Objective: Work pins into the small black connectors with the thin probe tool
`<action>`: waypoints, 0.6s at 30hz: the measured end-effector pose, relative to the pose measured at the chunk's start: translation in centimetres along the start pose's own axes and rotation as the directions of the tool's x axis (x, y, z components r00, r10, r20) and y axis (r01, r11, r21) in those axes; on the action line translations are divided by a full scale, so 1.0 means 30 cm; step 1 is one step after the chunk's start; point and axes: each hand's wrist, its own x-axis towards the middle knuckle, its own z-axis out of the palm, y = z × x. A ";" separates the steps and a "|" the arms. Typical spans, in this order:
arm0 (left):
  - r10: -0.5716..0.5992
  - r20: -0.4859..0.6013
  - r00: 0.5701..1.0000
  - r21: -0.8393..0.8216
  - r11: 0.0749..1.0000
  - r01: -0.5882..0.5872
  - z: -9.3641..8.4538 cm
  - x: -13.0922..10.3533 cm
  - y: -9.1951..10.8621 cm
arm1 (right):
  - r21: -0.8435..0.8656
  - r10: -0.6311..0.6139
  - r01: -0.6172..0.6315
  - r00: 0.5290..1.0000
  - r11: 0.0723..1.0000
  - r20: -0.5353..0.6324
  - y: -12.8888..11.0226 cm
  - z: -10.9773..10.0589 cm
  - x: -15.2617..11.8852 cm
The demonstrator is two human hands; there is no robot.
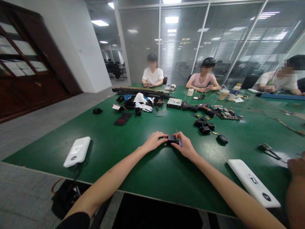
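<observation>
Between my two hands, just above or on the green table (pixel 133 171), is a small black box (pixel 171 139). My left hand (pixel 154 141) pinches its left side with the fingertips. My right hand (pixel 187 146) is closed at the box's right side and also holds a small screwdriver (pixel 180 142) with a purple handle, its thin shaft pointing up. The fingers partly cover the screwdriver. Beyond my right hand lies a group of similar black boxes (pixel 205 129), several of them close together.
White power banks lie left (pixel 77 152) and right (pixel 254 183). A black computer mouse (pixel 222 139), circuit board (pixel 226 113), silver-topped drive (pixel 174 102), power drill (pixel 200 108) and white gloves (pixel 143 106) are farther back. Several people sit around; another person's arm (pixel 296 184) is at right.
</observation>
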 end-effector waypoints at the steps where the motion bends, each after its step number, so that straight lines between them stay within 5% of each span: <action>1: 0.010 0.012 1.000 0.039 0.999 -0.011 0.005 -0.001 0.006 | -0.071 -0.011 0.012 1.000 0.997 0.004 0.008 -0.004 0.002; 6: 0.022 0.033 0.999 0.149 0.988 -0.026 0.017 -0.018 0.011 | -0.376 -0.019 -0.009 0.997 0.926 -0.069 0.079 -0.068 0.024; 11: 0.035 -0.034 0.999 0.131 0.991 -0.030 -0.024 -0.027 -0.006 | -0.655 -0.006 -0.183 0.961 0.733 -0.276 0.189 -0.192 0.040; 14: -0.008 -0.090 0.996 0.150 0.988 0.021 -0.103 -0.015 -0.035 | -0.718 -0.036 -0.256 0.931 0.647 -0.364 0.235 -0.243 0.039; 18: -0.106 -0.219 0.970 0.193 0.970 0.149 -0.296 -0.020 -0.144 | -0.726 -0.090 -0.237 0.920 0.646 -0.381 0.253 -0.249 0.043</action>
